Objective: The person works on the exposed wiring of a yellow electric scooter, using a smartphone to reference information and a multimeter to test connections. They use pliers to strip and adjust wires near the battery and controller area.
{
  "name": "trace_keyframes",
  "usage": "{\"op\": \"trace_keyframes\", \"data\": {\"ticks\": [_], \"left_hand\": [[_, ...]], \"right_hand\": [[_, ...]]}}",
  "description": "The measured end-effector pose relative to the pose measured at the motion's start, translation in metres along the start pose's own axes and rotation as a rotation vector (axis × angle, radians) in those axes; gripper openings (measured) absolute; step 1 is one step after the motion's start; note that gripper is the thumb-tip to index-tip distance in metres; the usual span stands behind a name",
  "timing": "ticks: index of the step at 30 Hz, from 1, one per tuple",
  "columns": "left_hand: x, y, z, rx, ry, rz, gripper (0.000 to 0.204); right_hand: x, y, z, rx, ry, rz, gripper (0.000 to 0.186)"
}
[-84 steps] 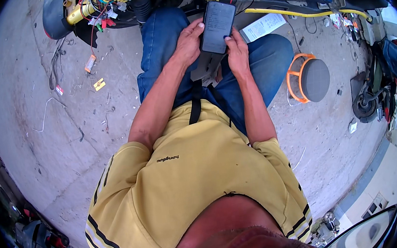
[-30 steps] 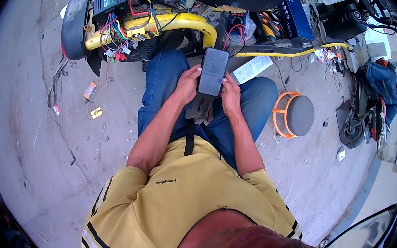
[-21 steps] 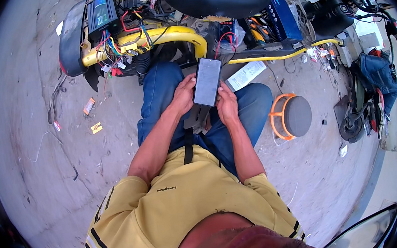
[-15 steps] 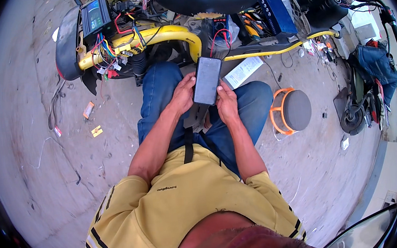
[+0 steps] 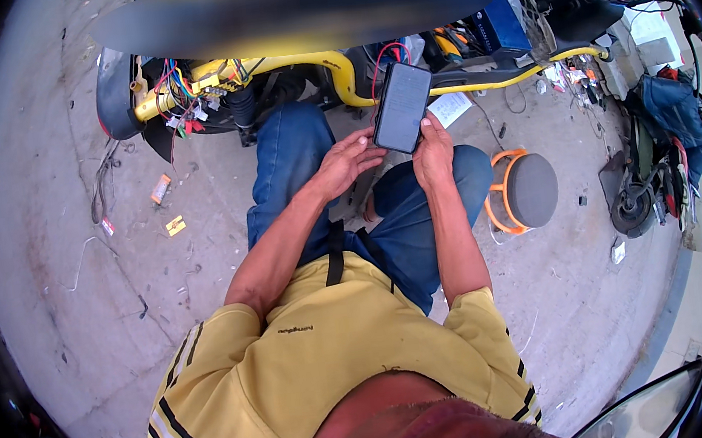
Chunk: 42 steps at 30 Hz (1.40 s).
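Note:
A black smartphone (image 5: 403, 107) is tilted up to the right in front of my knees, its grey screen facing me. My right hand (image 5: 433, 154) grips its lower right edge, with the thumb along the side. Just left of the phone's lower corner is my left hand (image 5: 349, 164), its fingers stretched out and loosely apart. Whether a fingertip still touches the phone is hard to tell. Beyond the phone runs the yellow frame tube (image 5: 326, 61) of a partly opened vehicle, with a red wire (image 5: 375, 69) looping beside the phone. A white printed sheet (image 5: 451, 108) lies partly behind my right hand.
Bundled coloured wires (image 5: 177, 92) hang at the vehicle's left end. A blue box (image 5: 503, 23) and tools (image 5: 445, 42) sit on its right part. An orange-legged stool (image 5: 532, 190) stands right of my knee. Small packets (image 5: 175, 226) litter the floor. The top is blurred.
The phone has moved right and slightly up, now tilted, with my right hand holding it. My left hand has come off its left side, fingers extended. The view has shifted slightly.

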<state>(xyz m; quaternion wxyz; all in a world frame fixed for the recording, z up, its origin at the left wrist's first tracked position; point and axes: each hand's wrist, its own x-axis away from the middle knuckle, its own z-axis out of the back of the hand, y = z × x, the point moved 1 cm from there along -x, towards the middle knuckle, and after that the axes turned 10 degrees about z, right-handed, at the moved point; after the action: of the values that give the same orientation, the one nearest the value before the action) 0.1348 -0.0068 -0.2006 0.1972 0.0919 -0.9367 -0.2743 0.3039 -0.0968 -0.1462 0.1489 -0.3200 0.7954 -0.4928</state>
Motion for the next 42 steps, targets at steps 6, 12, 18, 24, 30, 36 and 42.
{"op": "trace_keyframes", "data": {"ticks": [6, 12, 18, 24, 30, 36, 42], "left_hand": [[-0.021, 0.043, -0.040, -0.940, 0.180, -0.217, 0.049], [-0.088, 0.087, -0.074, -1.319, 0.536, -0.539, 0.063], [-0.169, 0.120, -0.075, -1.248, 0.677, -0.509, 0.084], [-0.215, 0.122, -0.055, -1.280, 0.852, -0.512, 0.090], [-0.226, 0.134, -0.064, -1.350, 0.962, -0.632, 0.079], [-0.233, 0.146, -0.050, -1.588, 1.130, -0.531, 0.069], [-0.193, 0.124, -0.077, -1.738, 0.926, -0.757, 0.053]], "right_hand": [[-0.082, -0.040, 0.003, 0.234, 0.018, 0.155, 0.041], [-0.132, -0.043, 0.006, 0.184, 0.137, 0.220, 0.041], [-0.127, -0.059, 0.004, -0.040, 0.180, 0.200, 0.041], [-0.124, -0.064, 0.005, -0.175, 0.198, 0.157, 0.043], [-0.124, -0.069, 0.011, -0.306, 0.204, 0.099, 0.045], [-0.116, -0.077, 0.000, -0.306, 0.221, 0.081, 0.047], [-0.118, -0.077, 0.005, -0.246, 0.246, 0.101, 0.046]]}}
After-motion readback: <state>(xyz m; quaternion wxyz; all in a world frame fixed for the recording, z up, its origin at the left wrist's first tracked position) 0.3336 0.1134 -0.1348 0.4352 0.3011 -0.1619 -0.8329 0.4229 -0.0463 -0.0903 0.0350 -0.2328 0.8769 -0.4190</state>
